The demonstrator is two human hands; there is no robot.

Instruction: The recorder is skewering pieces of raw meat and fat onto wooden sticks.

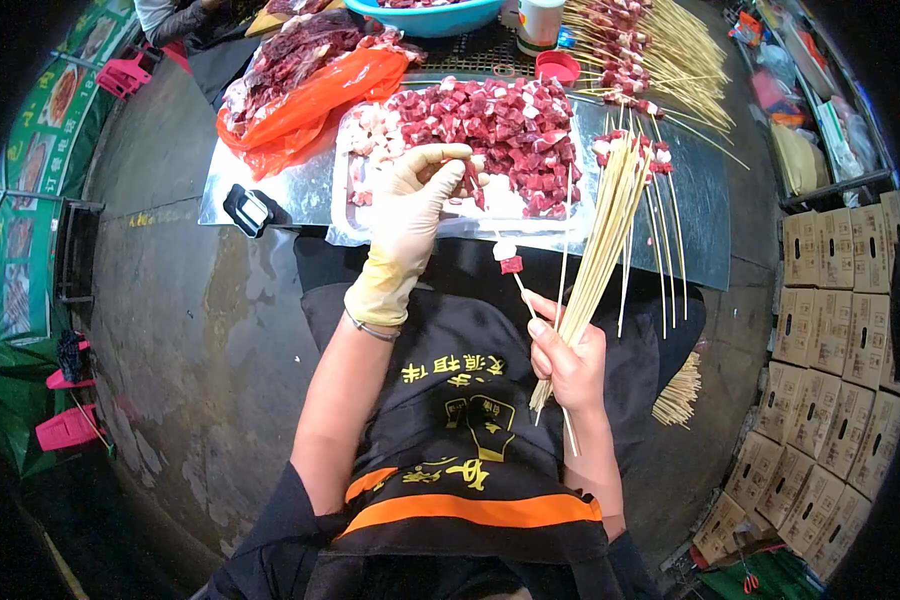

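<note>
My left hand (424, 187), in a pale glove, pinches a piece of dark red meat (475, 187) above the tray. My bare right hand (570, 352) grips a thick bundle of bamboo skewers (604, 247), along with one skewer set apart that bears a white cube and a red meat cube (511, 264). The tip of that skewer points up towards the pinched piece. Under my left hand lies a plastic-lined tray (341, 187) heaped with red meat cubes (495, 120) and whitish fat cubes (375, 129). Several threaded skewers (658, 161) lie at the table's right side.
Larger meat pieces (292, 67) lie in a red plastic bag (307, 112). Beyond are a blue basin (435, 19), a white tub (540, 26) and a pile of skewers (682, 60). A small black-and-white box (249, 211) sits at the metal table's left edge. Cartons (832, 322) are stacked right.
</note>
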